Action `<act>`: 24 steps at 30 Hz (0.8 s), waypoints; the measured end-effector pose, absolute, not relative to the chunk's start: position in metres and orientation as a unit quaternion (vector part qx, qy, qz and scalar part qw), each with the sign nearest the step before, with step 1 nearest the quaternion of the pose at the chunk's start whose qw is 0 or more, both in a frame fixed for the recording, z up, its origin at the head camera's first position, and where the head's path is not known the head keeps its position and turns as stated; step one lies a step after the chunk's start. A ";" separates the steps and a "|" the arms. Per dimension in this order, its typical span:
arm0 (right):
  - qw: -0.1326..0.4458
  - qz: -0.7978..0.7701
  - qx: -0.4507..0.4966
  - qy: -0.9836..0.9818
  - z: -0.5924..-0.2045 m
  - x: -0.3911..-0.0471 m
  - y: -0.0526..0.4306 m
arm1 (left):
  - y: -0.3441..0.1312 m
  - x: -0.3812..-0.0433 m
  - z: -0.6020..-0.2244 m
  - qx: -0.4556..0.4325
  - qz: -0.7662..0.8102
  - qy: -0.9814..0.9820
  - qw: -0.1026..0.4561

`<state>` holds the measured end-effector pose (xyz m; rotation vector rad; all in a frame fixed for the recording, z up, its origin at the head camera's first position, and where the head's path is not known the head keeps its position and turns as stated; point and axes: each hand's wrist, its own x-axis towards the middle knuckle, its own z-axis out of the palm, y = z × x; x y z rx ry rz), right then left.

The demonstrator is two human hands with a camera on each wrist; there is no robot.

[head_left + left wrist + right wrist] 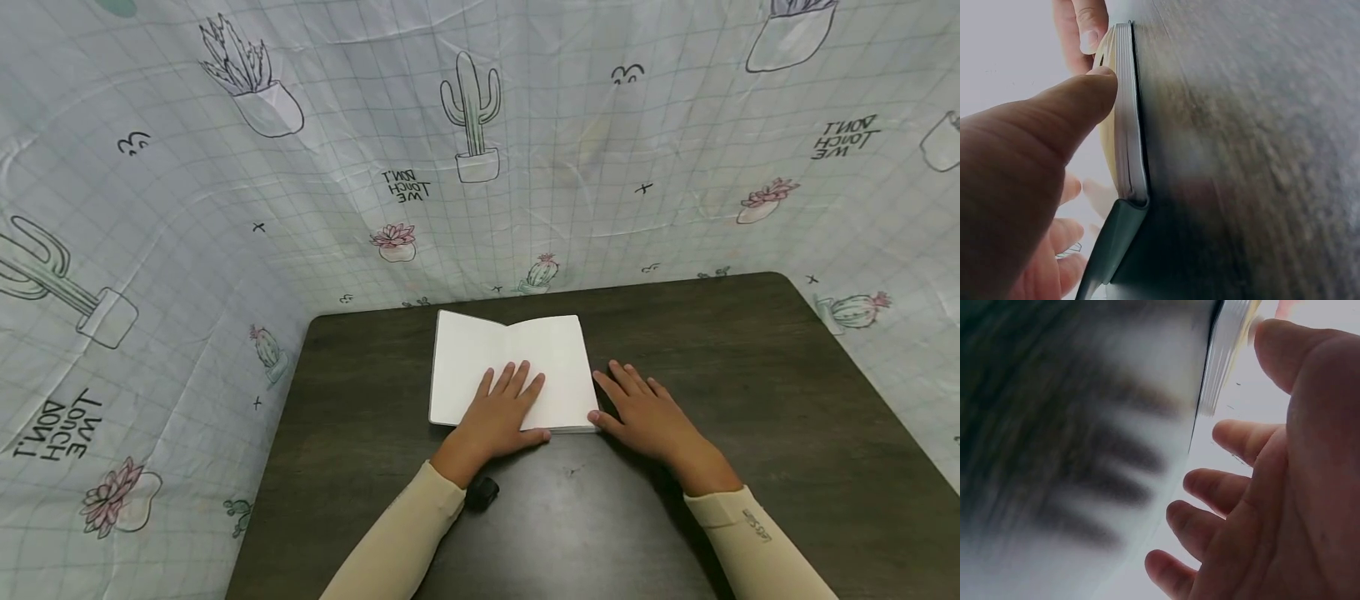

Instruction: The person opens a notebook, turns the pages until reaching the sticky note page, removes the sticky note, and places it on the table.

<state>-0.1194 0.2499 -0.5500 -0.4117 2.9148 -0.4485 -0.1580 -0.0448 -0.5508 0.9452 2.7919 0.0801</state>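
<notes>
A notebook [465, 354] with blank white pages lies spread open on the dark table. My left hand [498, 417] rests on it, fingers apart across the pages and thumb by the lower edge. In the left wrist view that thumb [1079, 103] is at the page block [1125, 112], above a dark green cover [1113, 240]. Beside the notebook's right edge is my right hand [645, 417], fingers spread and thumb at the lower right corner. The right wrist view shows its fingers [1210, 490] apart, holding nothing, with the page edges [1222, 359] near the thumb.
Just below my left wrist, a small black object [482, 494] is partly visible near the sleeve. The dark wooden table [360, 383] extends on both sides of the notebook. A white gridded cloth printed with cacti [562, 125] hangs behind and beside it.
</notes>
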 end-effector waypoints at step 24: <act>0.058 -0.144 -0.143 0.977 -0.547 -0.113 0.249 | -0.048 -0.155 -0.545 0.311 0.053 0.945 0.090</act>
